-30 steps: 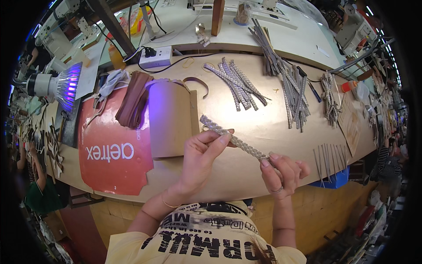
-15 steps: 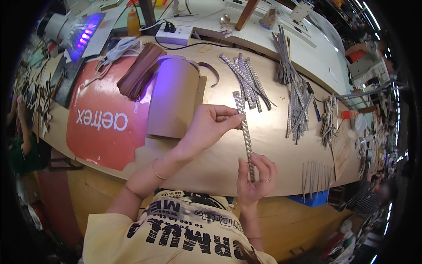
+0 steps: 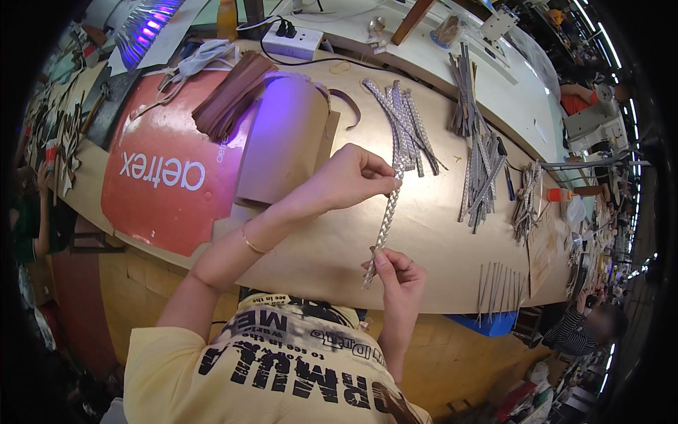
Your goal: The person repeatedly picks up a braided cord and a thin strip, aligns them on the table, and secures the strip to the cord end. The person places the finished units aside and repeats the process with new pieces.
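A silvery braided strap (image 3: 388,216) slants between my hands over the tan tabletop. My left hand (image 3: 353,177) pinches its upper part between thumb and fingers. Lower down, my right hand (image 3: 402,274) closes thumb and fingers on the strap near its bottom end, which sticks out below the grip. Just beyond my left hand lies a pile of similar braided straps (image 3: 415,127); the held strap's upper end overlaps it in view. Farther right are a tied bundle of thin grey strips (image 3: 462,88) and a heap of braided straps (image 3: 484,166).
A curved brown board (image 3: 281,134) stands left of my hands, beside a red sheet (image 3: 159,198) and stacked brown strips (image 3: 229,102). A power strip (image 3: 293,41) lies behind. Thin strips (image 3: 498,283) overhang a blue bin (image 3: 487,324). A person in stripes (image 3: 571,332) is at right.
The strap has tilted, its lower end swinging left and its top right. My right hand has moved left and turned; my left hand has shifted slightly away from me. The view has shifted a little.
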A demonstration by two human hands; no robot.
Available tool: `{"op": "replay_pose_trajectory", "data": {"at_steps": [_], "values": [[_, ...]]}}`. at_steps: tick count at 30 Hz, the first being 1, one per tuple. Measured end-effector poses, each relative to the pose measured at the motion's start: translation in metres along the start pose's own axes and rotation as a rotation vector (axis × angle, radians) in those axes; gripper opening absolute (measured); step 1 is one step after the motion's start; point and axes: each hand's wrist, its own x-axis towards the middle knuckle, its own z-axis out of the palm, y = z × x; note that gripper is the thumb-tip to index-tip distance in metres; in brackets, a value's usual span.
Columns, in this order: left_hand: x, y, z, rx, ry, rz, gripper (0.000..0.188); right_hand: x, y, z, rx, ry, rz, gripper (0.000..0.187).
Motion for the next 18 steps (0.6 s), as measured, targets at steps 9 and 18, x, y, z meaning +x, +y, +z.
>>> {"op": "replay_pose_trajectory", "data": {"at_steps": [9, 18], "values": [[-0.016, -0.014, -0.002, 0.549, 0.358, 0.436, 0.026, 0.099, -0.027, -0.094, -0.207, 0.430, -0.368, 0.022], [-0.069, -0.060, 0.028, 0.665, 0.184, 0.468, 0.024, 0.195, 0.010, -0.049, -0.975, 0.349, -0.517, 0.039]]}}
